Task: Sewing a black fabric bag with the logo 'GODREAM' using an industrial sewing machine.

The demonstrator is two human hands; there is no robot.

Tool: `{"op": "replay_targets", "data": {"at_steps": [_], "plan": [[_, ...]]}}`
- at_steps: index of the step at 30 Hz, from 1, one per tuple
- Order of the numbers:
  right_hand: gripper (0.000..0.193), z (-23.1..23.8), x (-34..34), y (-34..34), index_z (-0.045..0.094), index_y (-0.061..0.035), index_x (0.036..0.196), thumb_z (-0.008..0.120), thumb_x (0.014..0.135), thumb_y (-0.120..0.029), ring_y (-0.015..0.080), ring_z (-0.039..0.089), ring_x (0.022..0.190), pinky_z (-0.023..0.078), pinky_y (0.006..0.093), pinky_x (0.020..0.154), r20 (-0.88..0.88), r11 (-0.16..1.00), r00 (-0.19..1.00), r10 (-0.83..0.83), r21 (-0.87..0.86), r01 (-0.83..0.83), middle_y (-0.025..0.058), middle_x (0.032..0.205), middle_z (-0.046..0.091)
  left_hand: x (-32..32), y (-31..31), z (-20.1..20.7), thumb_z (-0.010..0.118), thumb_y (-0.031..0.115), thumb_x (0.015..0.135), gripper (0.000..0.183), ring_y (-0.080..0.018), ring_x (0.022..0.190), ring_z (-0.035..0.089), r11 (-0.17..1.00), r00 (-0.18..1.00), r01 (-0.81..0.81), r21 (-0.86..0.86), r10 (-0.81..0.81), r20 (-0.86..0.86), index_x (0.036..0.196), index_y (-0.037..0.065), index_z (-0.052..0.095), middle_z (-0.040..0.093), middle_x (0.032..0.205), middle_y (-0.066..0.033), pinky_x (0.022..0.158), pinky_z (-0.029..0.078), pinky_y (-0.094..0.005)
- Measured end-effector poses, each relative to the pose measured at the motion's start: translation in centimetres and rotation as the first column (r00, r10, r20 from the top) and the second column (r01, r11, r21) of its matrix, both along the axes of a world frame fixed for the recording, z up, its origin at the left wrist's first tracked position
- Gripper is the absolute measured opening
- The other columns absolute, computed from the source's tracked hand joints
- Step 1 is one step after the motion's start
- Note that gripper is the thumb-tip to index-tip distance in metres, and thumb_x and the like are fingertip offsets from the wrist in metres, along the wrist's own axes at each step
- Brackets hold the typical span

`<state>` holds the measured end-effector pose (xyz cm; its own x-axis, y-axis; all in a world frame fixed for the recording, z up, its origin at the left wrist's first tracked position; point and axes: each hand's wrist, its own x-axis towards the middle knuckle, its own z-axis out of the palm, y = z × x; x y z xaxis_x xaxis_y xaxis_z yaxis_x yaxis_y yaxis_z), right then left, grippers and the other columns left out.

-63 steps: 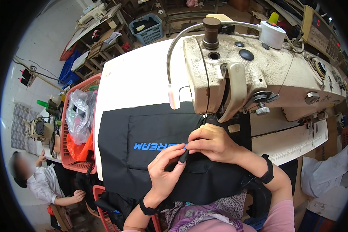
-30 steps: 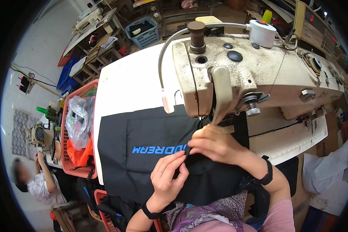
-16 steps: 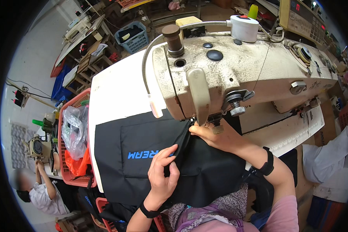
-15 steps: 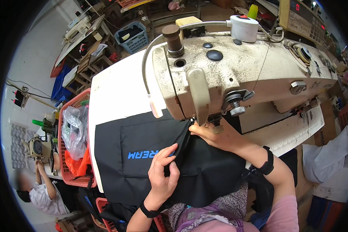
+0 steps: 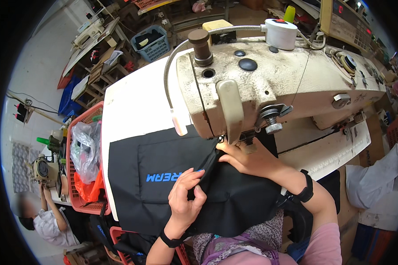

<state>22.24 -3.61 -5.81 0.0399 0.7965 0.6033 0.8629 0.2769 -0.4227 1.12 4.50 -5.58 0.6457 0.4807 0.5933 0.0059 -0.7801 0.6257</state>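
A black fabric piece (image 5: 163, 212) with blue lettering and a stitched rectangular panel lies across the white sewing table. Part of it drapes over the front edge towards my lap. My right hand (image 5: 247, 159) is close beside the needle area of the sewing machine (image 5: 243, 88), its thumb and forefinger pinching a raised fold of the fabric. Lower and to the left, my left hand (image 5: 185, 198) rests on the fabric with bent fingers, the thumb apart from them. Its fingertips touch the fold near the lettering. The machine head partly hides the needle and presser foot.
A flexible lamp (image 5: 178, 123) hangs left of the machine head. Left of the table stands a pink basket (image 5: 75, 194) holding plastic bags. Another person (image 5: 53, 225) works at a sewing machine at far left. A white sack (image 5: 373, 176) lies at right.
My left forefinger has bent down towards the fold, from a more stretched pose. My right thumb and forefinger have shifted slightly at the fabric near the needle.
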Motion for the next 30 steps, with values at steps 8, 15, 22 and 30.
{"op": "replay_targets", "data": {"at_steps": [8, 15, 22, 30], "plan": [[0.016, -0.3, 0.5, 0.3, 0.064, -0.0088, 0.101, 0.065, 0.086, -0.014, 0.0279, 0.064, 0.079, 0.052, 0.0387, 0.068, -0.096, 0.981, 0.986, 0.136, -0.125, -0.148, 0.0088, 0.089, 0.062, -0.1, 0.1, 0.3, 0.059, -0.010, 0.074, 0.024, -0.0350, 0.094, 0.069, 0.999, 1.000, 0.022, 0.039, -0.022, -0.008, 0.095, -0.003, 0.054, 0.069, 0.100, -0.0183, 0.093, 0.053, -0.0510], [0.014, -0.1, 0.7, 0.3, 0.063, -0.0054, 0.092, 0.063, 0.079, -0.012, 0.0202, 0.064, 0.083, 0.053, 0.0328, 0.068, 0.284, 0.992, 0.954, 0.099, 0.047, -0.117, 0.0038, 0.096, 0.059, 0.0, 0.1, 0.5, 0.061, -0.010, 0.071, 0.027, -0.0365, 0.100, 0.067, 0.996, 0.999, 0.043, 0.073, -0.041, -0.030, 0.095, -0.002, 0.054, 0.068, 0.105, -0.0194, 0.095, 0.051, -0.0520], [0.013, 0.1, 0.4, -0.7, 0.061, -0.0053, 0.085, 0.062, 0.073, -0.011, 0.0184, 0.060, 0.076, 0.052, 0.0318, 0.066, 0.356, 0.988, 0.931, 0.080, 0.098, -0.122, 0.0039, 0.087, 0.056, 1.0, 0.7, 1.5, 0.063, -0.011, 0.065, 0.032, -0.0360, 0.107, 0.064, 0.935, 0.966, 0.246, 0.256, -0.215, -0.146, 0.092, 0.001, 0.052, 0.066, 0.112, -0.0185, 0.097, 0.050, -0.0516], [0.028, -1.3, -0.4, -2.1, 0.065, -0.0026, 0.100, 0.062, 0.074, -0.011, 0.0132, 0.052, 0.062, 0.042, 0.0274, 0.048, 0.484, 0.999, 0.875, 0.026, -0.036, -0.010, 0.0003, 0.069, 0.046, 1.3, 0.1, 1.6, 0.067, -0.010, 0.064, 0.033, -0.0339, 0.102, 0.066, 0.891, 0.912, 0.374, 0.257, -0.302, -0.278, 0.092, 0.001, 0.053, 0.066, 0.107, -0.0170, 0.087, 0.057, -0.0418]]}}
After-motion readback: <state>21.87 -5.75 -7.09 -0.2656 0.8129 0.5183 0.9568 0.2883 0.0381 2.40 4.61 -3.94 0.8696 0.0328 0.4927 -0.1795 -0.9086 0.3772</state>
